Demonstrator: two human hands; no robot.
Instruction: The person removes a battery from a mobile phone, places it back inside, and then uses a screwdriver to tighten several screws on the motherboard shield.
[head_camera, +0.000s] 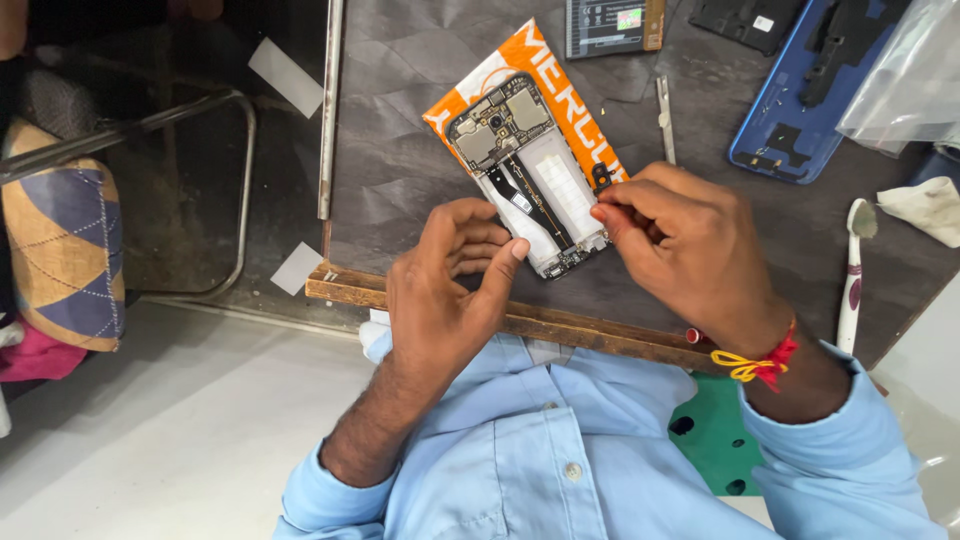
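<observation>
Resting on an orange-and-white packet (560, 95) near the table's wooden front edge (560, 325), the opened phone (528, 185) has its lower end under both hands. Left hand (450, 290) loosely curled, thumb touching it; right hand (690, 250) pinches something too small to identify. Blue back cover (790, 120) partly cut off, far right.

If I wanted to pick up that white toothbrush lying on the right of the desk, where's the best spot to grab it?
Grip the toothbrush by its long slim handle, pinching across its width from above. It lies flat on the dark desk, head away from the person, with bare desk on both sides of it.
</observation>
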